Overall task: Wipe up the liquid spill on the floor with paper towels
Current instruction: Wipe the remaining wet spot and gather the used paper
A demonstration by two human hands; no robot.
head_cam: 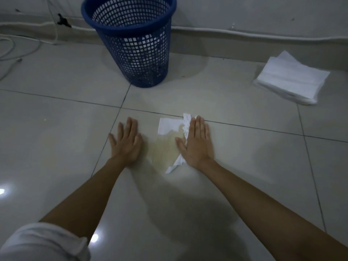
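A white paper towel [168, 127] lies spread on the grey floor tiles, its lower half soaked yellowish by the spill [163, 150]. My right hand [195, 142] presses flat on the towel's right edge, fingers straight and together; the paper is crumpled beside it. Flat on the bare tile just left of the towel rests my left hand [126, 142], palm down, holding nothing and apart from the paper.
A blue mesh wastebasket [135, 53] stands against the wall beyond the towel, with white paper visible inside. A stack of clean paper towels [290, 80] lies at the far right. White cables [11, 51] trail along the floor at the far left.
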